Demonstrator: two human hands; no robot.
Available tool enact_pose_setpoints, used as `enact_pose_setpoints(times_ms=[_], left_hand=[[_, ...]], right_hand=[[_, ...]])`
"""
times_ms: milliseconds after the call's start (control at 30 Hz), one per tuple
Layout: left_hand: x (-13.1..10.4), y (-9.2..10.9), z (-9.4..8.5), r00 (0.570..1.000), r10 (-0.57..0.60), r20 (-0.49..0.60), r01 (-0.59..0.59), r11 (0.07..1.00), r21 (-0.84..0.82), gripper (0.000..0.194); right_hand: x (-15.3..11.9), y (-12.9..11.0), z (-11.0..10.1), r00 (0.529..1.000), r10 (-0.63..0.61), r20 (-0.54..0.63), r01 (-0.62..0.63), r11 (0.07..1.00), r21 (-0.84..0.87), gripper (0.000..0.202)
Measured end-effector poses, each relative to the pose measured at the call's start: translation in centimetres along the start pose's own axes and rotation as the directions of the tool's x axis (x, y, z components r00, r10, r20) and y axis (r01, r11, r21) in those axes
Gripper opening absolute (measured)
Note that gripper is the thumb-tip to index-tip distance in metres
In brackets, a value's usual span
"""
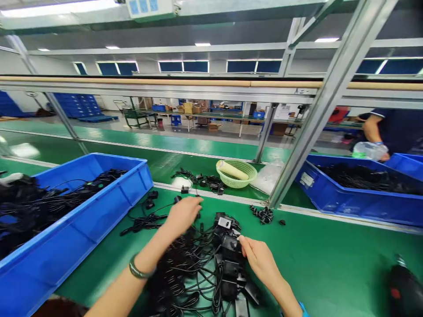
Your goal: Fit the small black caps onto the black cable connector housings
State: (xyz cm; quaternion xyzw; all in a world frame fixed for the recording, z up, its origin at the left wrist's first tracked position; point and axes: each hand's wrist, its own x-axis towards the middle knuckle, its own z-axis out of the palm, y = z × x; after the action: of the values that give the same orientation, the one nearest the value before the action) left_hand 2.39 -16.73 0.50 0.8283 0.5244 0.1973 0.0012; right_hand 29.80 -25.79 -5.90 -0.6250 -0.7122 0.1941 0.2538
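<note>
Black power adapters (230,268) stand in a packed row on the green worktop, their cords (201,268) in a tangled heap to the left. My right hand (261,259) has thumb and finger pinched at the right edge of an adapter in that row. Above the far end of the heap is my left hand (185,214), fingers curled downward; whatever they hold is hidden behind the hand. A small black plug (177,199) shows just beyond its knuckles. A dark bangle (140,267) circles the left wrist.
Blue bins of black cords stand left (109,211) and right (350,200). A green basket (236,178) holding a pale roll lies beyond the metal post (307,119). A black power tool (406,286) is at lower right. Another person's arm (373,127) shows far right.
</note>
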Motion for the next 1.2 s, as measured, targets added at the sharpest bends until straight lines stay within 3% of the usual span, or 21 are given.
enact_pose_setpoints(times_ms=[67, 133, 200, 267, 367, 433, 567, 633, 700, 800, 867, 933, 1033, 1100, 1200], left_hand=[[2.3, -4.3, 0.6, 0.974, -0.227, 0.0, 0.221, 0.948, 0.23, 0.046], [4.2, -8.0, 2.1, 0.933, -0.356, 0.045, 0.321, 0.884, 0.34, 0.059], [5.2, -10.3, 3.9, 0.908, -0.376, 0.185, 0.304, 0.896, 0.325, 0.059], [5.4, -11.3, 5.4, 0.934, -0.298, 0.196, 0.246, 0.937, 0.249, 0.054], [4.8, -10.7, 6.3, 0.974, -0.168, 0.154, 0.162, 0.986, 0.05, 0.049], [4.2, -9.7, 5.9, 0.985, -0.14, 0.103, 0.149, 0.985, -0.081, 0.055], [2.2, -7.5, 2.7, 0.961, -0.271, -0.051, 0.236, 0.904, -0.356, 0.062], [0.9, -6.3, 0.6, 0.945, -0.322, -0.059, 0.23, 0.783, -0.578, 0.061], [-0.4, -4.9, -1.3, 0.949, -0.316, 0.008, 0.203, 0.59, -0.782, 0.061], [-2.5, -2.5, -3.3, 0.961, -0.242, 0.137, 0.218, 0.347, -0.912, 0.057], [-3.8, -0.7, -3.8, 0.969, -0.19, 0.16, 0.211, 0.292, -0.933, 0.052], [-5.0, 0.9, -3.6, 0.981, -0.121, 0.153, 0.184, 0.315, -0.931, 0.049], [-6.4, 3.2, -2.3, 0.987, -0.004, 0.158, 0.145, 0.425, -0.893, 0.047], [-7.0, 4.4, -1.2, 0.992, 0.02, 0.128, 0.101, 0.503, -0.859, 0.048], [-7.6, 5.8, 0.0, 0.999, 0.036, 0.009, -0.016, 0.624, -0.781, 0.055]], right_hand=[[0.2, 0.9, -1.3, 1.0, 0.016, 0.006, -0.016, 0.999, -0.034, 0.067], [0.8, 2.5, -2.7, 0.996, 0.065, -0.053, -0.07, 0.992, -0.108, 0.049], [1.8, 4.4, -3.9, 0.976, 0.139, -0.166, -0.17, 0.968, -0.184, 0.023], [2.9, 6.3, -4.7, 0.944, 0.2, -0.263, -0.264, 0.936, -0.234, 0.017], [4.5, 8.1, -4.9, 0.921, 0.221, -0.32, -0.313, 0.909, -0.273, 0.032], [5.1, 8.6, -4.9, 0.915, 0.211, -0.344, -0.32, 0.899, -0.299, 0.04], [5.3, 9.7, -5.6, 0.873, 0.223, -0.435, -0.385, 0.862, -0.33, 0.053], [5.0, 10.8, -6.2, 0.865, 0.241, -0.44, -0.401, 0.858, -0.32, 0.044], [4.8, 11.9, -6.7, 0.875, 0.248, -0.415, -0.385, 0.877, -0.289, 0.03], [4.4, 12.3, -7.2, 0.877, 0.231, -0.421, -0.337, 0.921, -0.197, 0.02], [4.2, 11.0, -7.3, 0.863, 0.199, -0.464, -0.274, 0.956, -0.1, 0.02], [3.6, 8.4, -7.2, 0.856, 0.154, -0.494, -0.17, 0.985, 0.013, 0.022], [2.0, 2.6, -6.3, 0.884, 0.055, -0.465, 0.048, 0.977, 0.207, 0.034], [0.4, -1.4, -5.5, 0.902, -0.034, -0.43, 0.253, 0.849, 0.463, 0.033], [-1.6, -5.8, -4.2, 0.884, -0.198, -0.423, 0.387, 0.818, 0.425, 0.013]])
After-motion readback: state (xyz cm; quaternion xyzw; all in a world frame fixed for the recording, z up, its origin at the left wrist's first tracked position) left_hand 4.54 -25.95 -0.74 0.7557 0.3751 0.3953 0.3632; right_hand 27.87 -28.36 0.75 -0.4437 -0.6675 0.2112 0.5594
